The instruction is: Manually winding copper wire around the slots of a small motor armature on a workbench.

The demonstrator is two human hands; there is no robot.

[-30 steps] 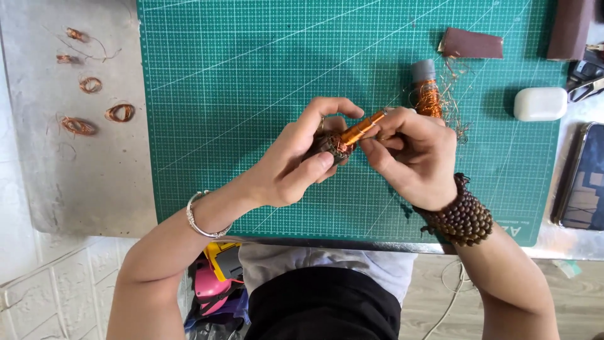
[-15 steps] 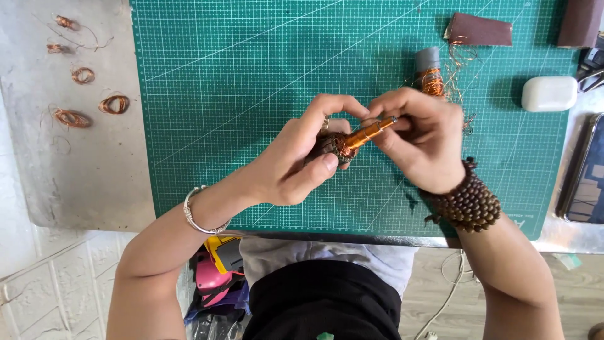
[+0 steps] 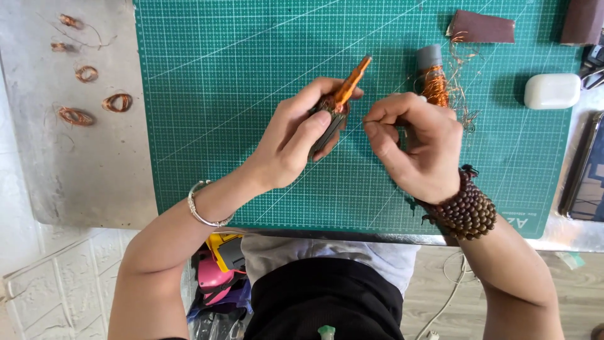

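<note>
Two hands work above the green cutting mat (image 3: 220,126): the left hand (image 3: 296,141) clasps a copper-wound motor core (image 3: 336,104), the right hand (image 3: 412,141) pinches shut, seemingly on fine wire, unwinding under way.

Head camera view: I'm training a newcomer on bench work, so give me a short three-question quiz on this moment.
1. True or false: the left hand holds the copper-wound motor core.
2. Which is on the green cutting mat? A) copper wire spool B) loose wire coils
3. What lies right of the spool?

Key: 1 true; 2 A; 3 a white case.
</note>
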